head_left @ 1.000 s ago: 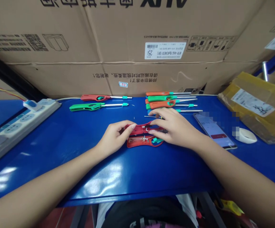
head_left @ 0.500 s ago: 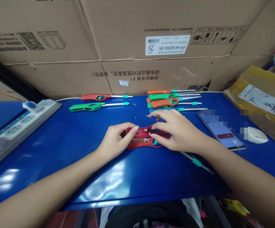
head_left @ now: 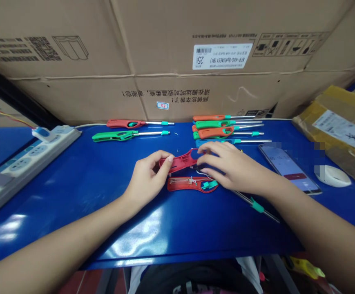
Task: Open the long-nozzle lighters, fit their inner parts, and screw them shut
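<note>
My left hand [head_left: 151,173] pinches one red half-shell [head_left: 181,162] of a utility lighter between thumb and fingers, tilted up with its hollow side showing. My right hand [head_left: 229,165] is at the right end of that shell, its fingers curled around a small black part [head_left: 195,167] with a thin white wire. Below both hands, the other red half-shell [head_left: 180,187] lies on the table, holding a clear inner piece and a teal trigger [head_left: 209,185]. A metal lighter tube [head_left: 241,197] with a teal collar slants from under my right hand.
Finished-looking lighters in red [head_left: 125,123] and green [head_left: 114,136] lie at the back left. Several more [head_left: 214,132] are grouped at the back centre. A phone [head_left: 287,167], white mouse [head_left: 333,175] and taped parcel [head_left: 336,130] sit right; a power strip [head_left: 27,163] is left.
The upper red half-shell has been lifted and separated from the lower half, which now lies uncovered. The black part has moved out of the shell with my right fingers. The view shifted slightly.
</note>
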`<state>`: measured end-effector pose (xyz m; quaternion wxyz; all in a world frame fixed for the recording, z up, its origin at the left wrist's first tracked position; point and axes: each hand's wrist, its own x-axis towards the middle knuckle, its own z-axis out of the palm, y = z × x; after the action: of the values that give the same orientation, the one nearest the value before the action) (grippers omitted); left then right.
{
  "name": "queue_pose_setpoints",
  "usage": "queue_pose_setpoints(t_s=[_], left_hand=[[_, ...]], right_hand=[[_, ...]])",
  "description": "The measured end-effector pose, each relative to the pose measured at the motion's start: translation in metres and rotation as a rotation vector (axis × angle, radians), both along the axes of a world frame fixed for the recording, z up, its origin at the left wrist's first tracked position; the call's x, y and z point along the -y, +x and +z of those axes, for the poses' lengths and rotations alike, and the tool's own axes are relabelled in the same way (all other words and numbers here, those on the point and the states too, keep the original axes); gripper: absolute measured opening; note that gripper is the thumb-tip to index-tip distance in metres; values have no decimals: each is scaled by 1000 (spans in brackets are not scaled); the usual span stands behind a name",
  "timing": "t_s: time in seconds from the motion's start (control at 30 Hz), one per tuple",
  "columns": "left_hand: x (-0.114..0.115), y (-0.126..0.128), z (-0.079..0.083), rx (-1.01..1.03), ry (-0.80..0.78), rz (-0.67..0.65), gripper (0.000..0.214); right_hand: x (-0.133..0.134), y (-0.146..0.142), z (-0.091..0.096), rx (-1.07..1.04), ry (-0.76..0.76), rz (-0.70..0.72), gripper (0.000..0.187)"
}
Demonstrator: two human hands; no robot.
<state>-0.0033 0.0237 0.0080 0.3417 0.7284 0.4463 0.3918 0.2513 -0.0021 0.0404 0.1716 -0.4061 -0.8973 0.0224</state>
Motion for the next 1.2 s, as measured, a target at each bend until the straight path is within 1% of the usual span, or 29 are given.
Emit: queue_pose_setpoints(t_s=[0.13,0.2,0.27,0.33,0.4,0.43,0.5,0.57,0.63,0.77,0.83,0.93,1.0,1.1,1.2], left_hand=[[7,0,4,196,-5,81,17],[9,-1,7,294,3,94,14],[12,-3,9,344,10,49,11],[15,-6,12,308,-1,-77,11],[18,-9,14,184,7,-270,13],[19,-10,14,110,39,-377,14],[19,-11,14,-36,171,-584,15],[18,-10,14,-157,330,-726,18],[16,-9,14,-240,417,-786,20],[14,-8,16,-393,474,-773,20],[14,-7,18,-446,530,-754,19],[15,-5,19,-455,576,-693,21],[15,-3,19,-473,562,-585,23],[11,-2,17,-558,488,-427,19],[7,-3,14,-602,378,-388,18]], right_hand=[[2,0,9,-93,-4,-84,10],[6,4,14,-19,-34,-108,10],[10,10,19,88,-114,-143,12],[13,19,23,169,-240,-187,13],[15,26,25,249,-389,-226,13],[15,29,25,288,-467,-243,14],[14,32,26,344,-567,-268,16],[13,31,27,380,-568,-273,12],[12,30,29,410,-516,-252,9],[10,28,29,392,-404,-226,12],[8,29,27,333,-366,-207,12],[4,33,21,209,-353,-139,12],[1,36,17,143,-342,-116,10],[-2,36,12,93,-277,-115,18],[-2,26,4,43,-174,-63,17]])
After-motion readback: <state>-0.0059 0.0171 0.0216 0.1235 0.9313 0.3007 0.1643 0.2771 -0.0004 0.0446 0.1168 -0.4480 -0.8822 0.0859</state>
